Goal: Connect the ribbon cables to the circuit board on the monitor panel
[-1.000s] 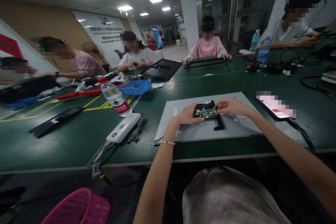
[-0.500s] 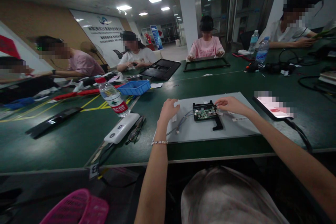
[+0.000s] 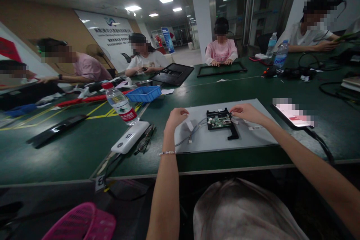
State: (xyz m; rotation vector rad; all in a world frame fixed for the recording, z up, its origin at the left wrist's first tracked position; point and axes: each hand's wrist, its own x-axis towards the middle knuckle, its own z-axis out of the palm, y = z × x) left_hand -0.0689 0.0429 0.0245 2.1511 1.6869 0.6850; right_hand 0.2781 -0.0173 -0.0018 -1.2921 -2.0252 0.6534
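Observation:
A flat grey panel lies on the table in front of me. On its middle sits a black bracket with a green circuit board in it. Thin grey cables run from the board's left side. My right hand is pinched at the bracket's upper right edge; what its fingertips hold is too small to make out. My left hand is above the panel's left side, fingers curled with the tips close together. Just below them a white strip stands out from the panel; whether they touch is unclear.
A phone lies right of the panel. To the left are glasses, a white power bank, a water bottle and a blue tray. Across the table a co-worker's hands are by a black frame.
My left hand has shifted slightly left, its fingertips drawing closer together. The white strip beneath it shows more. My right hand stays put. The co-worker opposite has brought both hands together.

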